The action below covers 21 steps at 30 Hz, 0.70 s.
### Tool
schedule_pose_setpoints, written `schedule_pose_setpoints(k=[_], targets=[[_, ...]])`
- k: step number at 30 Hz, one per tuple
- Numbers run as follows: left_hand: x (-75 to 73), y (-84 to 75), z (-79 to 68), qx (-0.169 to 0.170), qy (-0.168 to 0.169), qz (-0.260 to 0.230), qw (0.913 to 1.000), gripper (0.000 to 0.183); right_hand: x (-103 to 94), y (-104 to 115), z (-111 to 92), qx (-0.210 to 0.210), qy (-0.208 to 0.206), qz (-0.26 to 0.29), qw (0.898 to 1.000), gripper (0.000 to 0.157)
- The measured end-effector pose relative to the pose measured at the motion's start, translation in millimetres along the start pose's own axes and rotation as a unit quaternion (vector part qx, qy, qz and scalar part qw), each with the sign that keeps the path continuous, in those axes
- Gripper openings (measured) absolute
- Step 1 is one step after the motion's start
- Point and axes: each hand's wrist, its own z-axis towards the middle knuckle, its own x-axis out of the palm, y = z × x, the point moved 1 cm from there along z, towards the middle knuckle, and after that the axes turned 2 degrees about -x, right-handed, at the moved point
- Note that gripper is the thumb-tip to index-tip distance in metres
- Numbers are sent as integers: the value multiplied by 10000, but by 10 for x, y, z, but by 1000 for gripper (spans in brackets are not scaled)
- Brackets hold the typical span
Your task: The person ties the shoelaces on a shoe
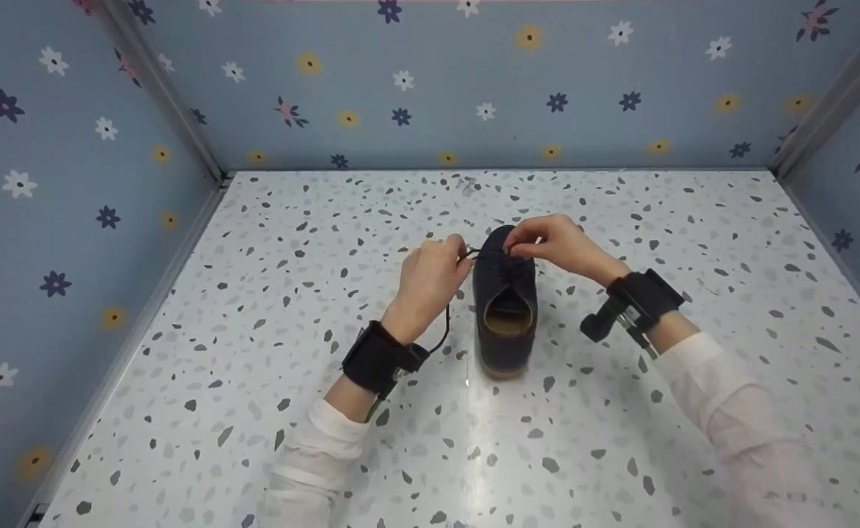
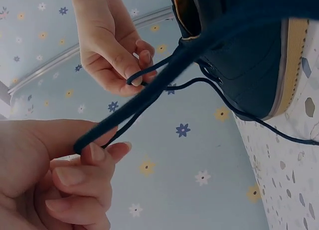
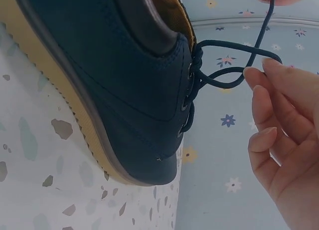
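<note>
A dark navy lace-up shoe [image 1: 504,353] stands on the tabletop, its toe pointing away from me and its opening nearer me. My left hand [image 1: 430,275], left of the shoe, pinches a dark shoelace [image 2: 122,110] between thumb and forefinger. From there the lace stretches to the shoe, and another length [image 1: 447,323] hangs down by the left wrist. Over the front of the shoe, my right hand [image 1: 561,243] pinches a loop of shoelace [image 3: 234,46] with thumb and forefinger. In the right wrist view the laces cross between the eyelets and the fingers.
The white speckled tabletop [image 1: 217,352] is enclosed by blue flowered panels [image 1: 459,95] at the back and both sides. Each wrist wears a black strap with a small camera mount, the right one [image 1: 646,299] beside the shoe. A loose lace strand [image 2: 279,132] trails beside the shoe.
</note>
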Motion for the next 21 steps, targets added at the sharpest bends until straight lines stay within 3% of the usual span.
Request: schedule_pose_setpoints(k=[5, 12, 16, 21], targets=[[39, -48, -38, -179, 340, 335, 9987, 16, 10, -184, 27, 93, -22, -53, 9999, 12], [94, -92, -89, -318, 842, 513, 9946, 17, 5, -194, 29, 83, -79, -174, 9998, 10], [132, -159, -136, -284, 927, 518, 9939, 10, 12, -194, 40, 119, -70, -286, 9995, 11], [152, -280, -211, -489, 923, 460, 9935, 33, 23, -178, 50, 195, -45, -158, 9997, 12]])
